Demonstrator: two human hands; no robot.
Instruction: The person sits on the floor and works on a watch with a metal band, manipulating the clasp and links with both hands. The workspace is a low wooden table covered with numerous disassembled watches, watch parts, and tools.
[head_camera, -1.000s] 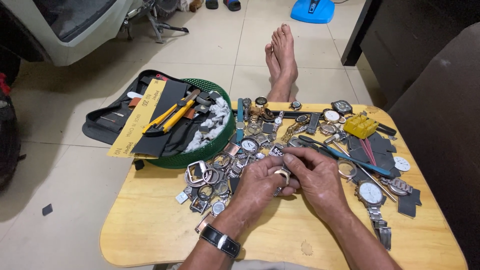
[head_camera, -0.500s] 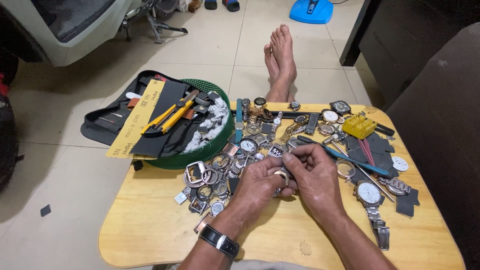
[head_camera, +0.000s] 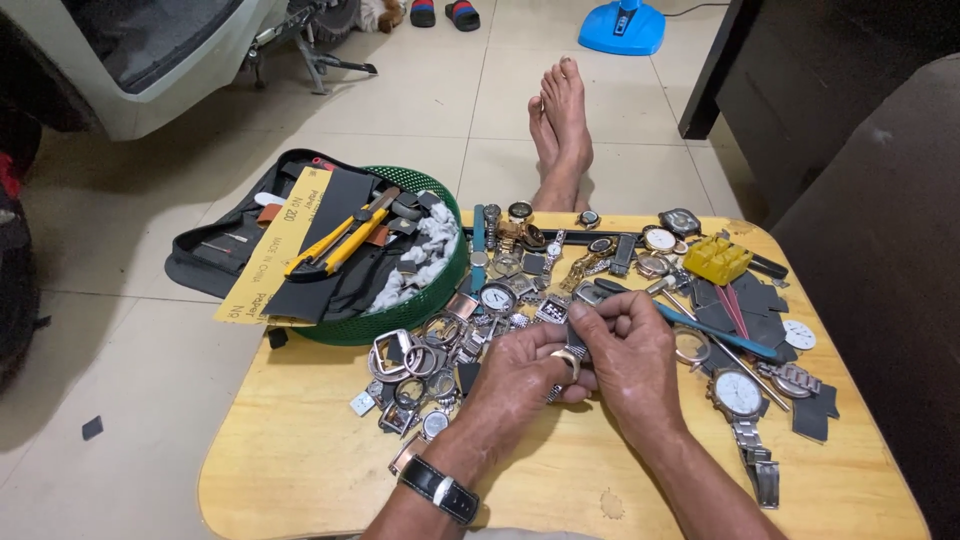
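Looking down over a low wooden table (head_camera: 300, 470) on a tiled floor, biggest first: it fills the lower frame, with the person's bare feet (head_camera: 560, 125) stretched out past its twelve o'clock edge. At ten o'clock a green basket (head_camera: 440, 280) overhangs the table's edge, carrying a black tool pouch (head_camera: 215, 250), a yellow sandpaper sheet (head_camera: 275, 250) and a yellow-handled knife (head_camera: 335, 245), all parked within easy reach but off the work area. Across the middle, from nine round to three o'clock, lies a scatter of watch cases and parts (head_camera: 420, 365), spread flat so each piece can be seen. At four o'clock sits a white-faced wristwatch on a steel band (head_camera: 740, 395); at two o'clock a small yellow plastic block (head_camera: 717, 260); a blue-handled tool (head_camera: 715, 332) slants beside it. Now dead centre: the left hand (head_camera: 515, 380), with a black-strapped watch on its wrist, and the right hand (head_camera: 635, 355) are drawn close together, fingers curled, pinching a small dark watch part (head_camera: 580, 345) between them just above the tabletop. It's held low and near the body, seemingly for steadiness and a close look. What exactly the part is, I can't tell; the fingers cover most of it.
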